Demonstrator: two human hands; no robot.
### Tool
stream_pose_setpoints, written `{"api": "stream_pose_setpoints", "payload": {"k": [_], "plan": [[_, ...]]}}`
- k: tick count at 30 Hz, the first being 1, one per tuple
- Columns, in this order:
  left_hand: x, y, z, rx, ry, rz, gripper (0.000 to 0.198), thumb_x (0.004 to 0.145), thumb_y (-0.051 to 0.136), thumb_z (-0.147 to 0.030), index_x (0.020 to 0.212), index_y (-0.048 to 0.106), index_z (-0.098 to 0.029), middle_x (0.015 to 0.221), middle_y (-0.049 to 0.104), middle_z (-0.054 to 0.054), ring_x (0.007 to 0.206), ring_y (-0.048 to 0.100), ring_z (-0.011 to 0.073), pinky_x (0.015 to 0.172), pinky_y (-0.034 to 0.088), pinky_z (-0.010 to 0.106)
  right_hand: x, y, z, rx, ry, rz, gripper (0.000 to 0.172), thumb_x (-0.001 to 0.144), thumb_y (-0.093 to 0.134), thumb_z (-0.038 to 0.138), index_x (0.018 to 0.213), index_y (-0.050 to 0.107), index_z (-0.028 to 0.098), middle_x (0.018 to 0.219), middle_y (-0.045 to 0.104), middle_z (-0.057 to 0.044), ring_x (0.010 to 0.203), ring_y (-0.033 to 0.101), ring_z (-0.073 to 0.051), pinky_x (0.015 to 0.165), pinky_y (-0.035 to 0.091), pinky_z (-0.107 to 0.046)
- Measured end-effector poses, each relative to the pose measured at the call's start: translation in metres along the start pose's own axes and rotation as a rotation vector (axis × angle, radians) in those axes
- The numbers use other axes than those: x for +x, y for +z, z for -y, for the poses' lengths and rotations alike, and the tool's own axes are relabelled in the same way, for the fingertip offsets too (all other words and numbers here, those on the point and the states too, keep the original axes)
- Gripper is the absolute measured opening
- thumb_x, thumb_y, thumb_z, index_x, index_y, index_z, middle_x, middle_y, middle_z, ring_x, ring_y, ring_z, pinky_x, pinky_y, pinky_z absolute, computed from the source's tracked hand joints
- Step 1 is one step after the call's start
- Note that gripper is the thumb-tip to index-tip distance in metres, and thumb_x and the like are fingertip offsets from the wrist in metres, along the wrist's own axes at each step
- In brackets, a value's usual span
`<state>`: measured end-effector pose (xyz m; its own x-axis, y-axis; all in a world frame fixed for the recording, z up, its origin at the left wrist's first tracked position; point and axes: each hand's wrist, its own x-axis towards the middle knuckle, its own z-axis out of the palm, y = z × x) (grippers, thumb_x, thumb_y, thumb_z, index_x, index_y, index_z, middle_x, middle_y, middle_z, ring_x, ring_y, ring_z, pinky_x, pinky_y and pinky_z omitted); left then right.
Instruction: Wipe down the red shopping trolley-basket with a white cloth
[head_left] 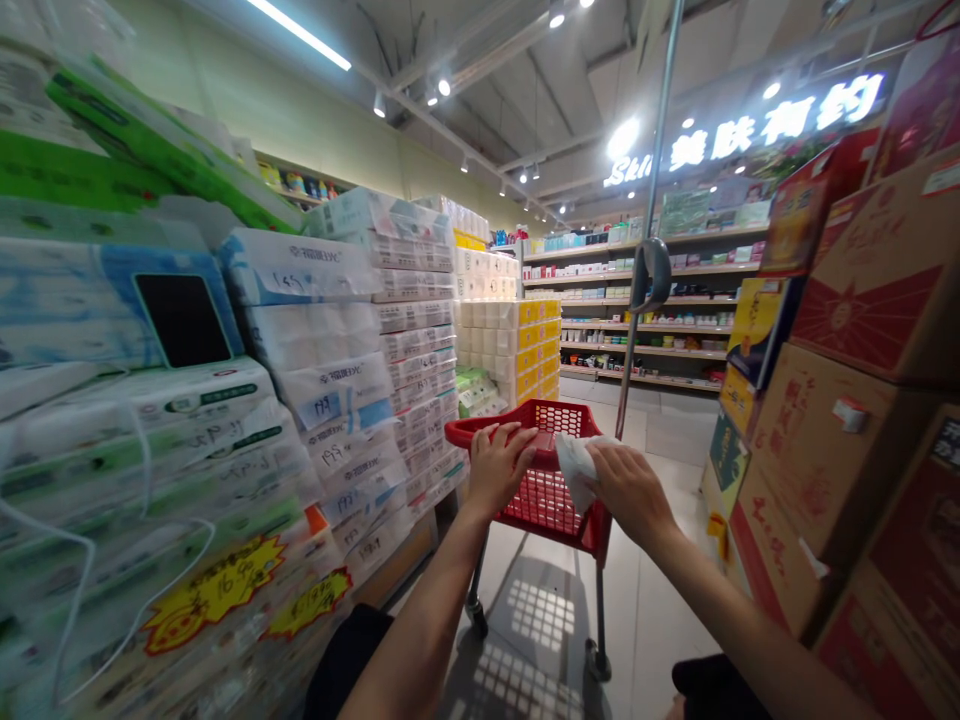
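Two hands meet on a red shopping cart [546, 502] in a shop aisle.
The left hand [499, 465] curls over its near rim; the right hand [630, 490] clutches a white cloth [576, 466] against that rim, beside stacked tissue packs [337, 390].

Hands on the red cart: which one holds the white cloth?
The right hand, which presses the white cloth to the rim of the red cart. The left hand holds the rim bare, with no cloth.

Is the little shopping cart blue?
No, the shopping cart is red; the left hand rests on its rim, and the right hand holds a white tissue.
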<state>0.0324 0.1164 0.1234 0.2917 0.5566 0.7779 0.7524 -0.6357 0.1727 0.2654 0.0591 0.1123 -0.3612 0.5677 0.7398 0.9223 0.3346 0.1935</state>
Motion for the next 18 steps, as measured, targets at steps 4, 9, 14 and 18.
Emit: {"api": "stream_pose_setpoints", "payload": {"k": [4,9,14,18], "plan": [[0.000,0.004,-0.002,0.007,-0.001,-0.011,0.034,0.096,0.044,-0.042,0.128,0.055,-0.039,0.135,0.051,-0.001,0.123,0.038,0.0275,0.107,0.028,0.049,0.030,0.011,0.037,-0.081,0.077,0.014,0.046,0.095,0.040,0.044,0.127,0.050,0.012,0.108,0.061,-0.020,0.094,0.056,-0.031,0.082,0.042,-0.047],[0.003,0.002,0.009,-0.011,0.027,0.024,0.034,0.096,0.043,-0.043,0.127,0.056,-0.039,0.134,0.052,-0.002,0.121,0.040,0.0257,0.105,0.030,0.046,0.028,0.012,0.031,-0.091,-0.032,0.028,0.047,0.096,0.041,0.036,0.137,0.041,0.013,0.121,0.058,-0.020,0.100,0.056,-0.031,0.084,0.044,-0.047],[0.004,-0.003,0.020,-0.039,0.049,0.058,0.035,0.096,0.042,-0.044,0.129,0.054,-0.042,0.133,0.053,-0.002,0.118,0.042,0.0235,0.103,0.031,0.045,-0.011,-0.003,-0.021,0.051,-0.160,0.009,0.055,0.094,0.042,0.020,0.148,0.029,0.025,0.134,0.054,-0.009,0.123,0.049,-0.026,0.106,0.038,-0.046],[0.004,-0.003,0.021,-0.055,0.053,0.073,0.035,0.096,0.042,-0.043,0.130,0.054,-0.042,0.133,0.053,-0.002,0.117,0.043,0.0236,0.103,0.031,0.045,-0.034,0.001,-0.047,0.230,-0.063,-0.063,0.051,0.093,0.044,0.027,0.144,0.035,0.028,0.136,0.052,-0.007,0.128,0.045,-0.024,0.106,0.041,-0.045]]}}
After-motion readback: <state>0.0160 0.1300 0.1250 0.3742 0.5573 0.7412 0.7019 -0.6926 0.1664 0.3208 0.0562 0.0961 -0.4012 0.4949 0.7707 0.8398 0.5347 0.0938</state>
